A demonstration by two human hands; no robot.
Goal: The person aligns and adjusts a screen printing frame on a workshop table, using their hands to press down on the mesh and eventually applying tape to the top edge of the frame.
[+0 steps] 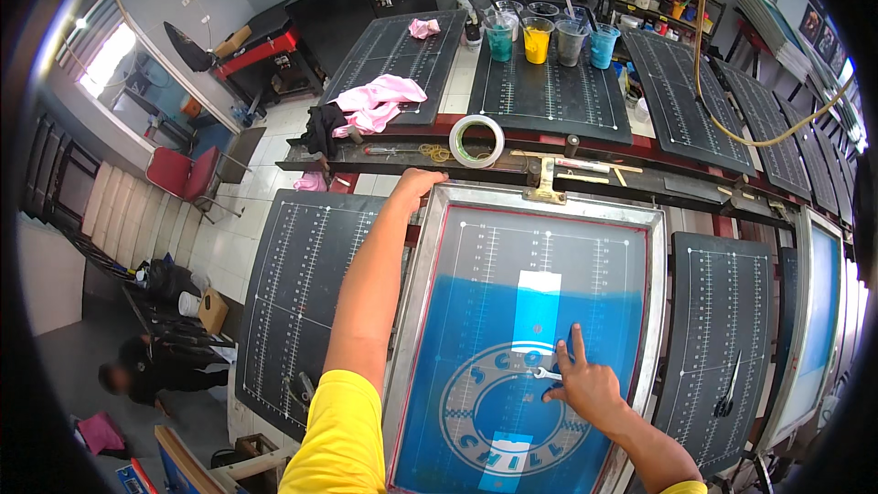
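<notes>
A silkscreen frame (656, 274) lies in front of me, its mesh (466, 320) mostly coated blue with a ring-shaped lettered design. White paper strips show through the mesh. My left hand (422, 187) grips the frame's far left corner. Over the lower middle of the mesh is my right hand (593, 391), index finger stretched forward and apparently touching the surface. A small open-end wrench (547, 373) sticks out of that hand, its handle hidden by the fingers. A metal clamp (546, 185) sits on the frame's far edge.
Past the frame, a tape roll (476, 141) rests on a rail. Cups of ink (537, 42) stand on a far black board; pink cloth (382, 102) lies left of them. Scissors (729, 388) lie on the right board. A cable (702, 64) hangs at upper right. Another person (169, 366) is at lower left.
</notes>
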